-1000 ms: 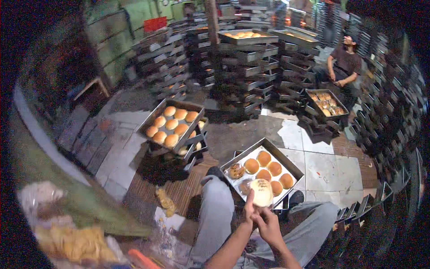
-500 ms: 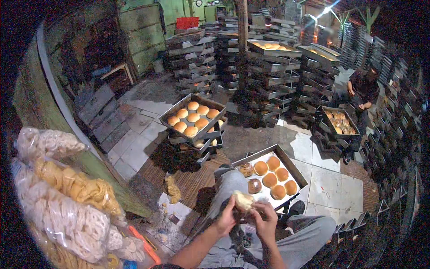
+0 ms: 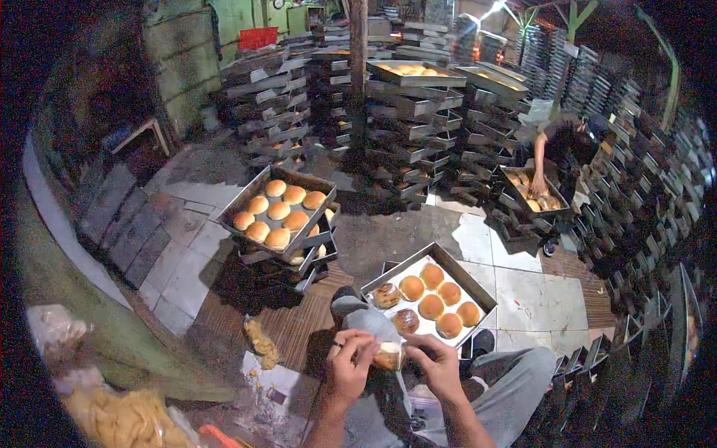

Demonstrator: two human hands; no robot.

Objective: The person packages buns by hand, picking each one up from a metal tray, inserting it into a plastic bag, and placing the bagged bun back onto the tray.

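Between my hands, over my lap, is a bun (image 3: 386, 358) with a pale top and browned side, in a clear plastic bag. My left hand (image 3: 349, 371), with a dark ring on one finger, pinches the bag's left edge. At the opposite edge my right hand (image 3: 436, 366) has its thumb and fingers closed on the plastic. Just beyond them, a tray (image 3: 484, 293) with a white lining holds several browned buns (image 3: 431, 307). Two wrapped buns (image 3: 388, 296) lie along its left side.
Left of centre, another tray (image 3: 239, 200) of buns tops a short stack. Tall stacks of trays (image 3: 418, 112) fill the back and right. A co-worker (image 3: 564, 145) reaches into a tray at the right. Bundles of plastic bags (image 3: 123, 418) are at lower left.
My view has swung right, and the bag bundles slide toward the lower left. The bun is lower between my hands. The co-worker has bent forward, a hand in the tray.
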